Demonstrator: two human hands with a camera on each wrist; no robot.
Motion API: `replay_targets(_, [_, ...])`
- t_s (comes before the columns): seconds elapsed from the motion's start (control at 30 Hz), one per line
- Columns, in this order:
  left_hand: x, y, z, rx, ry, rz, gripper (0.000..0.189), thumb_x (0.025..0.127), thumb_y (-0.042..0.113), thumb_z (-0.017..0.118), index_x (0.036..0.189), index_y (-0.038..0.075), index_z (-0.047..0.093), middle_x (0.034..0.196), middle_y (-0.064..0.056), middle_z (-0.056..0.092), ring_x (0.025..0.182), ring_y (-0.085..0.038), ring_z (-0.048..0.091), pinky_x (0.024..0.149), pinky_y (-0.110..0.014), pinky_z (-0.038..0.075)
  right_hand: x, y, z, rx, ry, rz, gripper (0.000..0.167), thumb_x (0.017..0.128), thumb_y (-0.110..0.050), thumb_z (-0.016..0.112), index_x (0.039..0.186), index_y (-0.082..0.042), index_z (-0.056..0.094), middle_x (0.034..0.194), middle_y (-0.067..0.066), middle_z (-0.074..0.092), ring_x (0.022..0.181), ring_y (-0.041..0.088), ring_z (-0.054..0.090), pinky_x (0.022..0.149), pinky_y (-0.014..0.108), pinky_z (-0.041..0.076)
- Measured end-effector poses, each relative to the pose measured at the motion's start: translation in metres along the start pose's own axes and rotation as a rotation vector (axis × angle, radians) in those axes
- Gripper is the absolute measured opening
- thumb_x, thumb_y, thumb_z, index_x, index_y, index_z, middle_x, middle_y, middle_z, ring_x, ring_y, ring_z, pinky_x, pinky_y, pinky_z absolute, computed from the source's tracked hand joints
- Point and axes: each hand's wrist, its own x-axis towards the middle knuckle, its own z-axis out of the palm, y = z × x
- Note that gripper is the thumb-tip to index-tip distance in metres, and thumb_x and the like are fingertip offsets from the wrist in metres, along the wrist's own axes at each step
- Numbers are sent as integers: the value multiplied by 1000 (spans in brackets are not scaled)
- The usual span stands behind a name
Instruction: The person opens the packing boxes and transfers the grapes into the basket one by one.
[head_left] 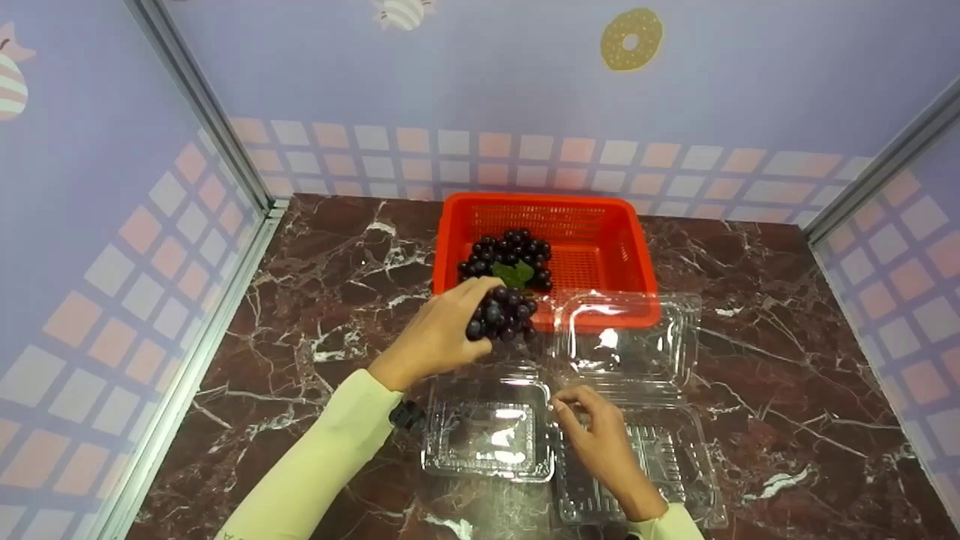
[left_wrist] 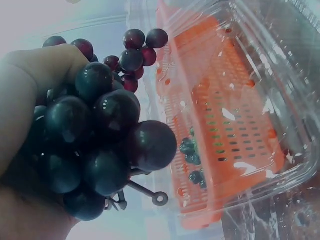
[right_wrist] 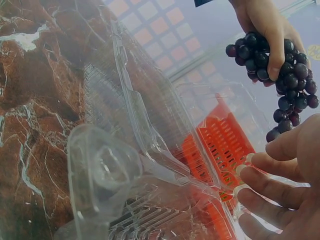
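My left hand (head_left: 441, 324) grips a bunch of dark grapes (head_left: 501, 313), raised off the table just in front of the red basket. In the left wrist view the round grapes (left_wrist: 102, 125) fill the grasp, with a bare stem end poking out. More dark grapes (head_left: 510, 251) with a green leaf (head_left: 514, 274) lie in the basket's left part. My right hand (head_left: 600, 439) hovers over the right clear plastic box (head_left: 694, 450), fingertips near the edge between both boxes. Its fingers (right_wrist: 272, 187) look spread and hold nothing in the right wrist view. A second clear box (head_left: 487, 469) stands left of it.
The red basket (head_left: 643, 259) stands at the back by the patterned wall (head_left: 525, 90). The right box's raised clear lid (head_left: 686, 330) overlaps the basket's front right corner in view. Marbled tabletop (head_left: 787, 375) extends to both sides, bounded by side walls with metal rails (head_left: 217, 307).
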Motion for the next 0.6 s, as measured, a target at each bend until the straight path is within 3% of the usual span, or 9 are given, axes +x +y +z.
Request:
replay_targets(0.27, [9,-2,-9,7,48,24,75,74,11,75,141,18,42,137,-4,55,113,-26,60,92,-42,53,0,1,0,-3,-6,10,6,89,-6,66,93,-9,70,90,-1,70,88,11,66,83,31,57])
replay_targets(0.43, [15,-3,-12,1,83,24,75,73,9,74,141,17,42,134,-5,56,94,-24,61,78,-37,55,0,1,0,-3,-8,6,7,89,-6,66,92,-11,70,90,-4,70,89,12,66,84,33,56])
replay_targets(0.6, [22,-3,-15,8,124,25,75,72,10,75,139,16,43,131,-6,57,96,-26,62,78,-40,55,0,1,1,-20,-14,6,6,89,-8,66,92,-11,70,89,-6,70,88,15,67,84,34,56])
